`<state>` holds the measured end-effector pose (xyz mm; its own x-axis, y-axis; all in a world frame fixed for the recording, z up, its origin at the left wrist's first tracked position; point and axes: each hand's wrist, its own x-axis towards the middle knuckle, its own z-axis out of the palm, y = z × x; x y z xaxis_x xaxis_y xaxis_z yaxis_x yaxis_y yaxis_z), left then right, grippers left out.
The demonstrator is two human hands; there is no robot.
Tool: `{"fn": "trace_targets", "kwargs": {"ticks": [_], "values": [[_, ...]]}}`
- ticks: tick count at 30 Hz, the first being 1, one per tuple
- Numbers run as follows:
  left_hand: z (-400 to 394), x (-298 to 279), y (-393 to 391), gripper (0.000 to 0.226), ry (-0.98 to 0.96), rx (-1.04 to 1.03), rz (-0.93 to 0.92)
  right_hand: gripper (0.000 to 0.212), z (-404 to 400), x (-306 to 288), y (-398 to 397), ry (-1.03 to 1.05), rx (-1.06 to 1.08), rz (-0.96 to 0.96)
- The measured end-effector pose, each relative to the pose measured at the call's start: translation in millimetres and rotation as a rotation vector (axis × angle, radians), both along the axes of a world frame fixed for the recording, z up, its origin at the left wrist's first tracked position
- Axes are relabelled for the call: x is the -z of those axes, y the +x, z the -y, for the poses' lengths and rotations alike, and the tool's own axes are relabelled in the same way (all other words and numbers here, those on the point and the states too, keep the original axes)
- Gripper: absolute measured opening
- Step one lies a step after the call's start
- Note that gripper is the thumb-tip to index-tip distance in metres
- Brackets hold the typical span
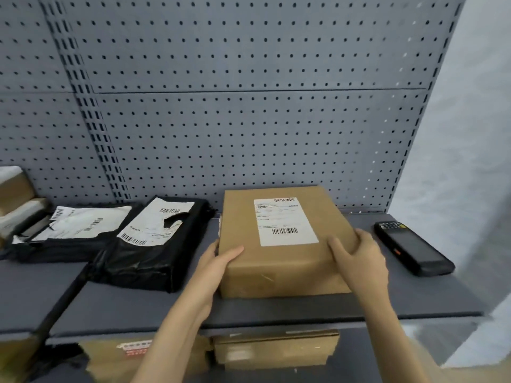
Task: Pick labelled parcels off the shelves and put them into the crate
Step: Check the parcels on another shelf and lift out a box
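Note:
A brown cardboard parcel (279,261) with a white barcode label on top rests on the grey shelf (276,310), right of centre. My left hand (218,264) grips its near left corner, fingers on top. My right hand (359,261) clasps its near right corner. Left of it lie two black poly-bag parcels (146,252) (69,236), both carrying white labels. No crate is in view.
A black handheld scanner (413,247) lies at the shelf's right end. More cardboard boxes (276,352) sit on the shelf below, and others (16,194) at the far left. Grey pegboard (249,106) backs the shelf; a pale wall is to the right.

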<state>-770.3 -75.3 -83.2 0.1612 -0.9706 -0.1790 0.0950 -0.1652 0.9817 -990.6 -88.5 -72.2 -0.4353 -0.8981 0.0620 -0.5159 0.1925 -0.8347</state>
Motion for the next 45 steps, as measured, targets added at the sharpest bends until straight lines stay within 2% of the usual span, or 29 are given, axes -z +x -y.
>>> {"fn": "trace_targets", "kwargs": {"ticks": [3, 8, 11, 15, 19, 23, 25, 30, 35, 37, 42, 45], "values": [[-16.7, -4.7, -0.6, 0.049, -0.082, -0.004, 0.028, 0.058, -6.5, 6.7, -0.3, -0.091, 0.02, 0.086], [-39.6, -17.6, -2.1, 0.083, -0.301, -0.021, 0.114, 0.048, -15.5, 8.5, -2.1, -0.309, 0.052, 0.395], [-43.2, -26.0, -0.8, 0.084, -0.413, -0.038, 0.127, 0.041, -16.7, 5.0, 4.2, -0.425, 0.069, 0.516], [-43.9, -28.0, 0.1, 0.078, -0.49, -0.05, 0.094, 0.037, -19.4, 1.2, 9.3, -0.487, 0.079, 0.565], [-40.6, -24.1, 6.0, 0.066, -0.457, -0.054, 0.062, 0.036, -21.4, -8.0, 9.6, -0.467, 0.049, 0.489], [-28.3, -22.2, 18.5, 0.027, -0.308, -0.092, 0.048, 0.035, -24.0, -31.5, 13.1, -0.47, 0.05, 0.294], [-21.9, -19.8, 24.2, 0.02, -0.22, -0.073, 0.026, 0.041, -26.0, -44.4, 16.2, -0.508, 0.036, 0.247], [-11.4, -12.3, 31.1, 0.03, -0.115, -0.161, -0.108, 0.047, -30.1, -66.8, 26.8, -0.603, -0.08, 0.181], [-1.6, -9.1, 40.9, 0.042, -0.038, -0.241, -0.173, 0.03, -32.1, -73.3, 33.8, -0.66, -0.175, 0.255], [2.0, -7.5, 43.9, 0.039, -0.018, -0.276, -0.209, 0.027, -37.1, -70.7, 40.4, -0.7, -0.173, 0.243], [7.1, -0.6, 46.6, 0.029, -0.057, -0.294, -0.282, 0.037, -44.6, -56.2, 55.8, -0.824, -0.134, 0.115], [5.7, -2.2, 42.2, 0.027, -0.09, -0.307, -0.265, 0.037, -38.6, -45.8, 51.2, -0.809, -0.074, 0.161]]}}
